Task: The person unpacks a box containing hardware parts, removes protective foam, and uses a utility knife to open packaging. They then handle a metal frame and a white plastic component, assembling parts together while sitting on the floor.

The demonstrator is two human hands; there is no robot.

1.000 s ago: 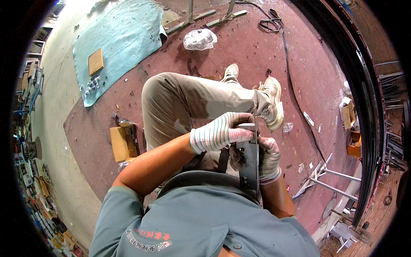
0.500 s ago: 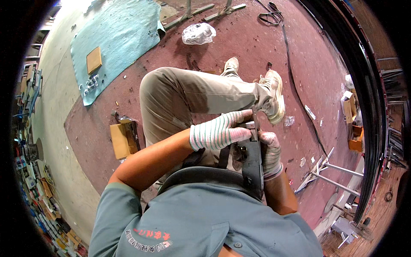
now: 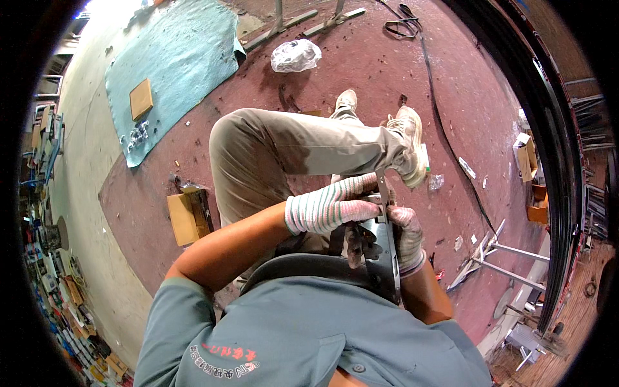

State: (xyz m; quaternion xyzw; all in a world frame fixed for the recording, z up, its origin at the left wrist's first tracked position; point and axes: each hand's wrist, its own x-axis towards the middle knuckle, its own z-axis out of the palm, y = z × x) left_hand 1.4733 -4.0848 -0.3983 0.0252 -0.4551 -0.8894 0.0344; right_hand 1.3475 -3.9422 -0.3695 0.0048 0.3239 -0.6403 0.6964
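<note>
A dark metal bar (image 3: 388, 261) with a shiny edge stands in front of my belly, its lower end against my shirt. My left hand (image 3: 332, 208), in a white striped knit glove, is closed on the bar's upper part, by a small bright metal piece (image 3: 376, 199). Round the bar's right side my right hand (image 3: 407, 240), gloved and stained grey, is closed too; some fingertips are hidden behind the bar. Next to the bar, below my left hand, is a dark knobbly part (image 3: 354, 244) that I cannot make out.
Left of my bent knee lies an open cardboard box (image 3: 187, 218). A blue-green cloth (image 3: 177, 61) with a brown flat box (image 3: 141, 99) is farther off. A clear plastic bag (image 3: 296, 56), a black strap (image 3: 433, 97) and a metal frame (image 3: 512, 274) are on the red floor.
The bar has turned slightly, so more of its shiny face and edge shows. Both hands keep their hold and have shifted only a little.
</note>
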